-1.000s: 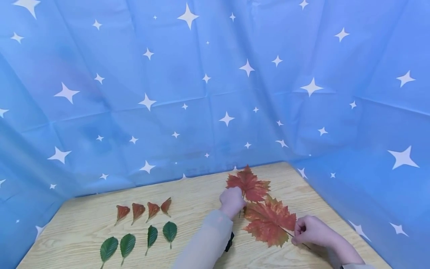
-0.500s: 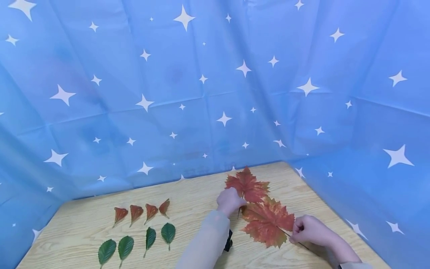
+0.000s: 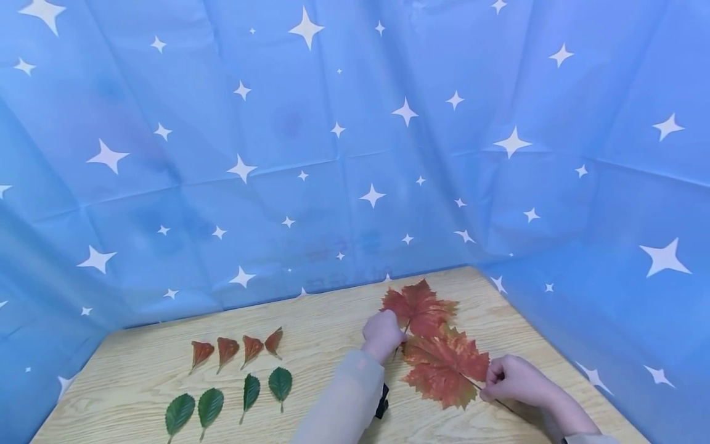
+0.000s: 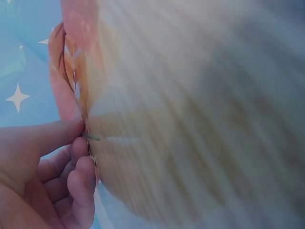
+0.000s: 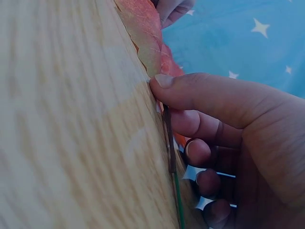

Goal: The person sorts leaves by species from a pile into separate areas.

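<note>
Two large red-orange artificial maple leaves lie at the right of the wooden table in the head view. My left hand (image 3: 383, 335) pinches the stem of the far maple leaf (image 3: 418, 306); in the left wrist view the thumb and finger meet on that stem, whose green tip (image 4: 90, 137) pokes out. The near maple leaf (image 3: 444, 364) overlaps the lower edge of the far one. Its stem (image 3: 501, 404) points to the lower right, and my right hand (image 3: 516, 383) pinches it between thumb and forefinger. In the right wrist view this stem (image 5: 170, 143) is brown, turning green toward its end.
Across the left of the wooden table (image 3: 127, 370), several small red-brown leaves (image 3: 227, 351) form a row, with several green leaves (image 3: 211, 407) in a row in front. A blue star-printed curtain (image 3: 288, 185) encloses the back and sides.
The far maple leaf has turned and shifted a little to the right, its tip now leaning right. My right hand and the near leaf have stayed in place.
</note>
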Motion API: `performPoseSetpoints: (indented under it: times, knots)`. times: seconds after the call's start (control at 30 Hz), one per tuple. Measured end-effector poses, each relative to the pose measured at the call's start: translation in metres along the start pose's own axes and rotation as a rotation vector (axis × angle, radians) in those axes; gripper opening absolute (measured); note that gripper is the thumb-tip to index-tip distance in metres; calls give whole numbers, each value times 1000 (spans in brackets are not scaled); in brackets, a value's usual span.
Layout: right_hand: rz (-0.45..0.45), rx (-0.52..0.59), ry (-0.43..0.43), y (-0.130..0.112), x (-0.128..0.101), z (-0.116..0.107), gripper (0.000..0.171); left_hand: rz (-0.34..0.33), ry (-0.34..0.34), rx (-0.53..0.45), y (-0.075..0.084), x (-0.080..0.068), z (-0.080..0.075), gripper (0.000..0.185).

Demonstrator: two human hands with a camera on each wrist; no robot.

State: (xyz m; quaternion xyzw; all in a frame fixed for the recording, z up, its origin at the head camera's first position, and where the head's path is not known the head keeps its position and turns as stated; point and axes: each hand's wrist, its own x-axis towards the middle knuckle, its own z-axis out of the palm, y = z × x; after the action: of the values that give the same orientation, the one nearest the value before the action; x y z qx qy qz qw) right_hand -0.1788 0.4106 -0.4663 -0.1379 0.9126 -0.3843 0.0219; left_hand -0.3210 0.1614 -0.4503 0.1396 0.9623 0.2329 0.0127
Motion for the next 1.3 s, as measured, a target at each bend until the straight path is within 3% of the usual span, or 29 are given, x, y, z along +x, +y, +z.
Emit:
performPoseSetpoints:
  times: [0.27, 0.53, 0.63, 0.77, 0.9, 1.1, 1.3]
  knots:
    - [-14, 3, 5, 2, 0, 3, 24, 65, -16, -184, -13, 1, 2, 44]
    - [-30, -22, 31, 0, -2, 4, 19, 80, -42, -364, -18, 0, -3, 46]
    - [-37, -30, 64, 0, -1, 4, 16, 71, -73, -468, -19, -1, -5, 40]
    - [-8, -17, 113, 2, 1, 1, 13, 33, -149, -679, -19, -4, -11, 16]
    - [1, 123, 71, 7, 1, -4, 4, 6, -279, -854, -22, 0, -14, 29]
    - [-68, 465, -118, 22, -3, -13, 24, 3, -520, -1072, -35, 10, -14, 53]
    - [-91, 786, -307, 33, -3, -14, 29, 3, -627, -1146, -42, 10, -17, 56]
